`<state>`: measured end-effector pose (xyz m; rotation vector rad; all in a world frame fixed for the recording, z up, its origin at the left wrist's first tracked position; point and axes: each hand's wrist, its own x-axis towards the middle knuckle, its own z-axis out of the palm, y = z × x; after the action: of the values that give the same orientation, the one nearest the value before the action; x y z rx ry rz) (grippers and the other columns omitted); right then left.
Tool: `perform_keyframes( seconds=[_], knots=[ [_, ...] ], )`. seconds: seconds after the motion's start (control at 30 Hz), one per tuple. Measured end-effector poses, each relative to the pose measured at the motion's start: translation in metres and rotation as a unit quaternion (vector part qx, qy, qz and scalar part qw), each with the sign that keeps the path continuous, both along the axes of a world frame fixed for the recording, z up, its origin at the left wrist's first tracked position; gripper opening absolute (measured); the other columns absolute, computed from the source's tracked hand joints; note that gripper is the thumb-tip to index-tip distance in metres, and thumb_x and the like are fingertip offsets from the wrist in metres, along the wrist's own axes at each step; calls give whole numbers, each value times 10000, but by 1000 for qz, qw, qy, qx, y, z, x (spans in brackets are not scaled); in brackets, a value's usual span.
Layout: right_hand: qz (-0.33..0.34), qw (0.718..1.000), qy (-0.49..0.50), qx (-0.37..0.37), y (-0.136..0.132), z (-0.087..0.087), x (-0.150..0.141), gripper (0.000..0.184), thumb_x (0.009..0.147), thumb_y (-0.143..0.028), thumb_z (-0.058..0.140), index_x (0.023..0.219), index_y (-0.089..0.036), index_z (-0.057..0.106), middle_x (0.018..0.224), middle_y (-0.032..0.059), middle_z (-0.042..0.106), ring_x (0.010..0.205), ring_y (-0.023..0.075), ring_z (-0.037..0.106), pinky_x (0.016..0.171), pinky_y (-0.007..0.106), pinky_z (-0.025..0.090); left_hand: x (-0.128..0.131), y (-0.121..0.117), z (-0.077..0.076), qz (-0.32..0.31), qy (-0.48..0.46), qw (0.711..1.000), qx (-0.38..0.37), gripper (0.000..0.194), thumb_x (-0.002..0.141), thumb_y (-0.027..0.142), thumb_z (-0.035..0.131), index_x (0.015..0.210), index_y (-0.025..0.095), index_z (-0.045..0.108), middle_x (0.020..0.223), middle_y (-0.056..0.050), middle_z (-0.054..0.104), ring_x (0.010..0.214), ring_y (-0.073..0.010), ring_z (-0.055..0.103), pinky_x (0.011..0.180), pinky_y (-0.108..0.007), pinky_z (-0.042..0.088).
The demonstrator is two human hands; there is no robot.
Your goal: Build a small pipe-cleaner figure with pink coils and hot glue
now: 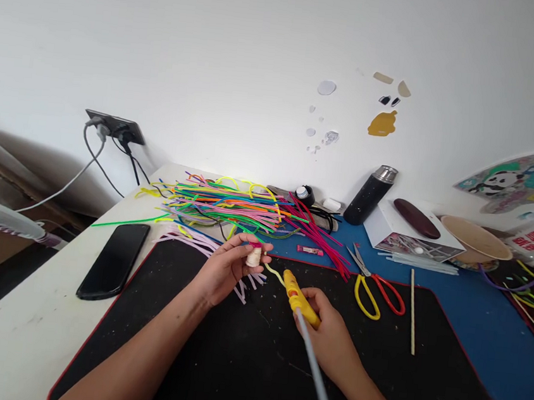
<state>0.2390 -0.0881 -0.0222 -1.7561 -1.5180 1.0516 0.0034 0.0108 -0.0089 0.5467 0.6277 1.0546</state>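
Note:
My left hand [226,266] is closed around a small cream roll with a magenta top [253,258], held upright between thumb and fingers. A pale yellow pipe cleaner [275,272] runs from beside that roll toward the right. My right hand [327,333] grips a yellow hot glue gun [302,307], its nozzle end pointing up and away. Out of the gun's back a long translucent glue stick [318,371] sticks toward me. Both hands are above a black mat [239,369] with red edging. Whether the pipe cleaner touches the nozzle, I cannot tell.
Behind my hands lies a heap of coloured pipe cleaners [228,202]. Scissors [368,277] and a thin stick [412,311] lie right. A phone [115,260] is left. A black flask [370,195], a white box [411,231] and a bowl [475,238] stand near the wall.

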Motion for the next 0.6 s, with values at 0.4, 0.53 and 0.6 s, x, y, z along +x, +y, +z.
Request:
perform_keyframes(
  seconds=[0.4,0.53,0.6],
  knots=[
    [-33,997,70,3,-7,-5,4,293,940,-507,670,1054,-239,641,740,-36,574,611,169,509,554,273,413,2,1,-1,7,18,1000,-2,204,837,186,827,1001,162,709,1095,-146,840,912,-241,821,719,-283,678],
    [-26,999,44,19,-7,0,2,291,943,-480,672,1099,-235,656,811,-9,653,680,192,589,610,284,451,2,0,-1,-7,38,999,8,246,822,238,859,1005,164,712,1112,-149,837,902,-239,813,715,-287,670],
    [-23,999,41,16,-7,0,0,292,949,-479,666,1109,-235,654,820,-5,668,685,196,605,612,284,450,4,-1,-2,-19,61,998,15,267,816,276,875,1000,167,715,1126,-148,833,901,-239,806,714,-291,663]
  ],
)
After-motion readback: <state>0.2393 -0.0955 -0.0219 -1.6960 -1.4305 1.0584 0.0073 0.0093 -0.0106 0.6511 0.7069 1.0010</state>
